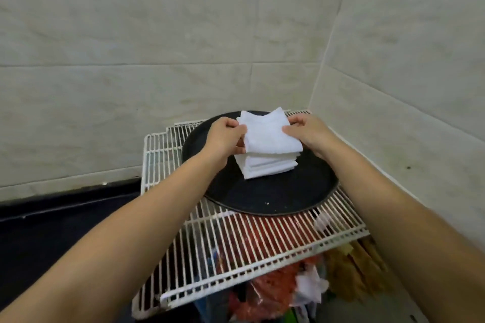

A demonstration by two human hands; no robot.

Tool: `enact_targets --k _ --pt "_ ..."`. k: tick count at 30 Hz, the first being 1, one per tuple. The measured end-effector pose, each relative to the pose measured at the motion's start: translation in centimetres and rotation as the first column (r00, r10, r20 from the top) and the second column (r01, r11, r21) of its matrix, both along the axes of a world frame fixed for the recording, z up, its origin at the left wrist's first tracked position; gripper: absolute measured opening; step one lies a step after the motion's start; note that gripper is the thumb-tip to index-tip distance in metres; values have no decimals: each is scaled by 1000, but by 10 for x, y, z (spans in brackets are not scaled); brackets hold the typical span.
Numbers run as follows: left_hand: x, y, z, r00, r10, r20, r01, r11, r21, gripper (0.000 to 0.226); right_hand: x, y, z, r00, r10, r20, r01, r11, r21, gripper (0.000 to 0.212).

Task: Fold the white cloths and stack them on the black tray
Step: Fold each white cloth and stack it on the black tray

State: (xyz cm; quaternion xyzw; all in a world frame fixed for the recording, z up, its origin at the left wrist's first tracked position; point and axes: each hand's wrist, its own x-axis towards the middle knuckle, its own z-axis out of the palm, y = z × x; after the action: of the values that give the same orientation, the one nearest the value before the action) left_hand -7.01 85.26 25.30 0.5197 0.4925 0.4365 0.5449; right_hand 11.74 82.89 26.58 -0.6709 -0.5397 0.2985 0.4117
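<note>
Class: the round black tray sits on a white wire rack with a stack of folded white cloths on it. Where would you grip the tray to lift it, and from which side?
Probably grip the round black tray at its rim on opposite left and right sides, using both hands. The stack of folded white cloths sits towards the back, so level support matters. The tiled wall crowds the right, so come in from the front.

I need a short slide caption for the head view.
Both hands, left hand and right hand, hold folded cloth above stack on black tray.
</note>
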Motion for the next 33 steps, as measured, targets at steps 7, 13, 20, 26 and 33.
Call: enact_targets --k 7,13,20,26,33 --pt "4 3 -21 994 51 -97 -51 999 1 9 8 16 -28 998 4 68 -1 999 -40 20" --pt "-42 -29 -20 984 88 -153 -79 995 65 15 -31 3 -8 937 -140 320 64 969 238 39" --pt "-226 -134 -36 927 305 -216 -278 949 146 14 -227 -50 -9 841 197 504 -380 878 290 25" --pt "-430 -289 -73 661 515 -546 -496 846 198 7 -439 -151 -61 635 546 546 -701 705 110 22" --pt "-600 -473 -115 381 565 -732 -739 662 126 7 -641 -283 -122 261 784 563 -905 401 -140 26"
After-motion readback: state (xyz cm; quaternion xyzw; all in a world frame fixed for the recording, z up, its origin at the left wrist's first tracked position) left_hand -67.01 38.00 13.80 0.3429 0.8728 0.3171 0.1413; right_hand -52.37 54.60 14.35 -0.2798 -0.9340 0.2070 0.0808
